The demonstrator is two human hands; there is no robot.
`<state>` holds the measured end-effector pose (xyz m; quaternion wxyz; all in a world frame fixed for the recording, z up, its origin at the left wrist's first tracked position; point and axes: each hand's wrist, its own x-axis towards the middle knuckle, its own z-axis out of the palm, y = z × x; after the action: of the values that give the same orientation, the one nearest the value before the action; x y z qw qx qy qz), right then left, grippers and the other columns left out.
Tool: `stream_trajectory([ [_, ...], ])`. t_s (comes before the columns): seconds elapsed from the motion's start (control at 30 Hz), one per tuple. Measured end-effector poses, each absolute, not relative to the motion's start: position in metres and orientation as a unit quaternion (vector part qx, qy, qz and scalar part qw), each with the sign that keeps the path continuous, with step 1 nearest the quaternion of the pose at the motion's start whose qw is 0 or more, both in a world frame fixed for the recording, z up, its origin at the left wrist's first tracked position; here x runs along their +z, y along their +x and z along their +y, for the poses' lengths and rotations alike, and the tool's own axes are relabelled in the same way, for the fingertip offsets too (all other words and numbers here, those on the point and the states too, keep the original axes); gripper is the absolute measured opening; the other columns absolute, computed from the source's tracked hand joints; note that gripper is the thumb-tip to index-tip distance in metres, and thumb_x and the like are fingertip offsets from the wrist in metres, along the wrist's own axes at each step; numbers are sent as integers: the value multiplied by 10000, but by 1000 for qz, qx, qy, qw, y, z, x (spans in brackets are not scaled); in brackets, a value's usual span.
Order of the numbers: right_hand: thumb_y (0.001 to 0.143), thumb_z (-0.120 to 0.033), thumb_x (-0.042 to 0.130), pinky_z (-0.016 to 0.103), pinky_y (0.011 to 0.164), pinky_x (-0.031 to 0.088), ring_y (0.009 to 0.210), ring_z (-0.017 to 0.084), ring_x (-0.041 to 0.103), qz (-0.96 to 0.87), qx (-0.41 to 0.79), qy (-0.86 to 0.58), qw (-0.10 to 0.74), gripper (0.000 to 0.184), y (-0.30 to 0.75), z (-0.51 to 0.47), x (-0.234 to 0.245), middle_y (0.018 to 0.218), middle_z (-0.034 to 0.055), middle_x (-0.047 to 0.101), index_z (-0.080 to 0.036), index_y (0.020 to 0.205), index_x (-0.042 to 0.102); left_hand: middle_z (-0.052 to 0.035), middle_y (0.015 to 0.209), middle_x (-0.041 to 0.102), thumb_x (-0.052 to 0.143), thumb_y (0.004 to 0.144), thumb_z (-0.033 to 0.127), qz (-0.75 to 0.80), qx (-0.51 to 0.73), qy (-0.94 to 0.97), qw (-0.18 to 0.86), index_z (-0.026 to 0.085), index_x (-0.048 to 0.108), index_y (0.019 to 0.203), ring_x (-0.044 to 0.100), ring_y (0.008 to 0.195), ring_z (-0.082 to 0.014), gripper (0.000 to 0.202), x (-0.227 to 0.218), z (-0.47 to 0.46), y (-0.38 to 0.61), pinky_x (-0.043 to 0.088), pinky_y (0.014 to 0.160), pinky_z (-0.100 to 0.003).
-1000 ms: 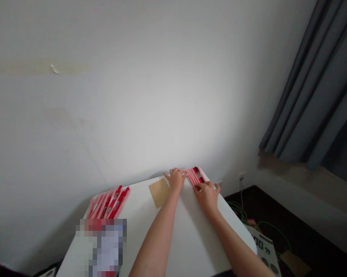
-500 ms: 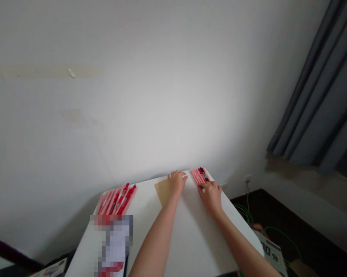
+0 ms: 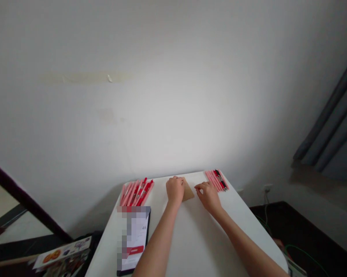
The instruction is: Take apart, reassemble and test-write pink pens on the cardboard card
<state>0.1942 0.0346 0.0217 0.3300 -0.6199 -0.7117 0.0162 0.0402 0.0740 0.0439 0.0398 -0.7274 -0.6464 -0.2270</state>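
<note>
A small brown piece of card [image 3: 188, 192] lies near the far edge of the white table. My left hand [image 3: 175, 190] is closed at its left side, fingers curled onto it and hiding part of it. To the right of the card is my right hand [image 3: 209, 195], thumb and forefinger drawn together with nothing visible between them. Just beyond that hand, a neat row of pink, red and black pens [image 3: 216, 181] lies in the far right corner. A looser bunch of pink and red pens [image 3: 136, 193] sits at the far left.
A tablet or phone [image 3: 141, 234], partly blurred out, lies on the table's left side. The white table [image 3: 196, 246] stands against a pale wall [image 3: 173, 96]. A box with printed pictures [image 3: 64, 252] is low at the left; green cable [image 3: 303, 256] runs along the floor at right.
The view has turned left. My left hand has moved left across the card and curled its fingers. My right hand has come away from the pen row towards the card.
</note>
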Motion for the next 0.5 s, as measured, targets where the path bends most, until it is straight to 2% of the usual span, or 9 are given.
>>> stream_trajectory([
  [0.17, 866, -216, 549, 289, 801, 375, 988, 221, 533, -725, 33, -616, 307, 200, 164, 38, 23, 924, 43, 713, -249, 940, 732, -59, 955, 686, 459, 879, 279, -686, -209, -693, 71, 231, 703, 966, 596, 917, -190, 263, 51, 55, 10, 424, 800, -306],
  [0.5, 881, -228, 528, 300, 827, 352, 1023, 221, 514, -764, 47, -576, 285, 205, 107, 47, 24, 993, 42, 708, -261, 930, 724, -106, 963, 698, 409, 870, 194, -754, -148, -630, 111, 178, 709, 960, 618, 951, -239, 314, 60, 33, -46, 473, 776, -339],
])
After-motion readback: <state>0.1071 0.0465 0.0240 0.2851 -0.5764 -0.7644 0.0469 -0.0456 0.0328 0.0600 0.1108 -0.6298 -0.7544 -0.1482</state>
